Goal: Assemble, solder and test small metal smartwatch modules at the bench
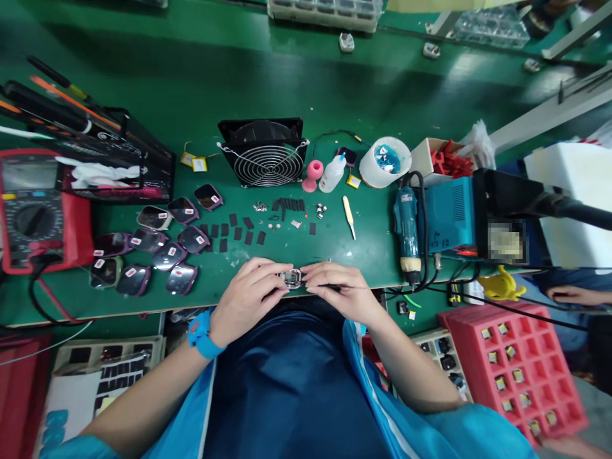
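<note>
At the front edge of the green bench, my left hand (253, 294) pinches a small open watch case (291, 278) with fingers and thumb; its inner parts face up. Against the right side of that case, my right hand (343, 292) is closed round a thin dark tool (351, 287), whose exact kind I cannot make out. Beyond my hands lie several black pads (238, 233), a strip of black pieces (291, 204) and small metal parts (320, 209). A pale-handled pointed tool (349, 217) rests to the right.
Several dark watch faces (182, 278) lie left, near a red multimeter (45, 220). A fan (265, 153), pink holder (312, 175), white bottle (333, 173) and white tub (368, 167) stand behind. An electric screwdriver (407, 229) and pink foam tray (535, 319) are right; another person's hand (571, 294) shows.
</note>
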{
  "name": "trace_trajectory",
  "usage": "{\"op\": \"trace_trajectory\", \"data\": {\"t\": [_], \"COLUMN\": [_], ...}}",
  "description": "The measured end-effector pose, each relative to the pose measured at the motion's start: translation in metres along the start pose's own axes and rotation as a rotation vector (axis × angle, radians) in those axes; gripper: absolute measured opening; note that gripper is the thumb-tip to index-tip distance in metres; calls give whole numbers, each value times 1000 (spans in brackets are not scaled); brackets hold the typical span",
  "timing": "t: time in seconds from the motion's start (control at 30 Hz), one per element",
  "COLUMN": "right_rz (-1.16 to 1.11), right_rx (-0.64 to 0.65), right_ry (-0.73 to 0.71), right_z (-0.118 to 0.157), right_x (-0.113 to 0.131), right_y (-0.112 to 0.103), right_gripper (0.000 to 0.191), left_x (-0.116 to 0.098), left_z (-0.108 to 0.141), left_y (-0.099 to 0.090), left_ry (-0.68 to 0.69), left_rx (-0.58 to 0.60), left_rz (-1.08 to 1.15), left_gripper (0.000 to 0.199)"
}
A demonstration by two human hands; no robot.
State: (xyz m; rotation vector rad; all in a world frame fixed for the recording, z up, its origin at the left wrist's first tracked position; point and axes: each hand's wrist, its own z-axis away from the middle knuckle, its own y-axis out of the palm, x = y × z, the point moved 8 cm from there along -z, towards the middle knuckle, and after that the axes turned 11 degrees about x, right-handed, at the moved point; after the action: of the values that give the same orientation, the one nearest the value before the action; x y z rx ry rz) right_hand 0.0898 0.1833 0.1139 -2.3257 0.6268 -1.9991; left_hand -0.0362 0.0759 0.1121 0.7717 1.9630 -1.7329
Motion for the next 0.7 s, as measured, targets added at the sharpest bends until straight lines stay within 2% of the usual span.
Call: {"op": "trace_trajectory", "data": {"t": [0.3,0.47,0.57,0.63,0.7], "right_rz": [248,299,302,262,190], "right_rx": [-70,-45,-91,-143,-190], "right_ry": [-171,-210,-259,-251,-172], "right_z": [19,25,27,25,21], "right_x": [12,10,12,11,6], "right_y": [15,22,22,17,12], "right_gripper": [18,23,24,22,17], "left_x": [0,-1,3,6,9], "left_z": [0,-7,-12,-13,-11], "left_y": [-1,-3,-4,-4,-5], "left_ry": [4,36,40,44,55], "left_rx": [6,52,83,94,95], "left_rz": [20,54,62,64,68], "left_gripper": [10,12,16,17,18]}}
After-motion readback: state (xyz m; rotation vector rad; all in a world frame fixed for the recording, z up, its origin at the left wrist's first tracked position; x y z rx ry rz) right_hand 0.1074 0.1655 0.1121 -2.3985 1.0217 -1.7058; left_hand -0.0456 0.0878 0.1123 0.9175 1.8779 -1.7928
